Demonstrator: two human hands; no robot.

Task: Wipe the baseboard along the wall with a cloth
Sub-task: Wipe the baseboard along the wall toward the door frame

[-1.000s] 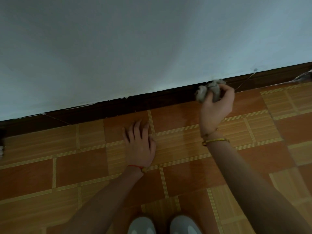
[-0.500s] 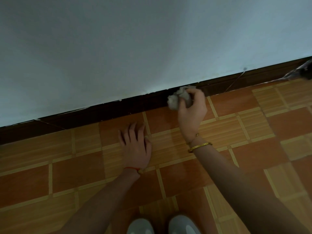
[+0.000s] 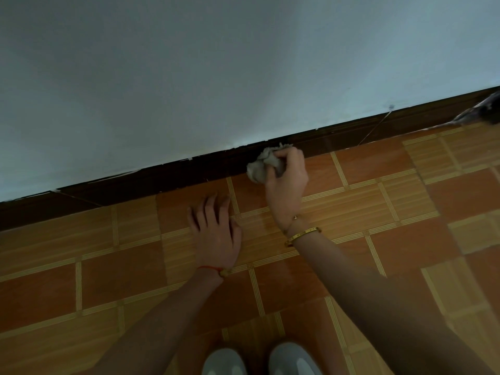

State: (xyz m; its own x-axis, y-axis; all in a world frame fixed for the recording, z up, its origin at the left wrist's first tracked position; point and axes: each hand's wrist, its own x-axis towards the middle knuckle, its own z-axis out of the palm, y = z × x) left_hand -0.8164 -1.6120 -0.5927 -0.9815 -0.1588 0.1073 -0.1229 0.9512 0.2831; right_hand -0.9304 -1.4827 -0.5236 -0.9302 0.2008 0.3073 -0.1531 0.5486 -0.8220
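Observation:
A dark brown baseboard (image 3: 173, 180) runs along the foot of the pale wall, rising from left to right. My right hand (image 3: 288, 182) grips a crumpled grey cloth (image 3: 261, 166) and holds it against the baseboard near the middle of the view. My left hand (image 3: 215, 234) rests on the tiled floor with its fingers spread, just left of and below the right hand. A red string is on the left wrist and a gold bangle on the right.
The floor (image 3: 113, 272) is orange and tan patterned tile. A thin wire (image 3: 376, 128) slants down over the baseboard at right. A dark object (image 3: 484, 110) lies at the far right edge. My two grey shoes (image 3: 259, 358) show at the bottom.
My right hand has slid the cloth leftward along the baseboard, from right of the left hand to nearly above it. The left hand has stayed on the floor.

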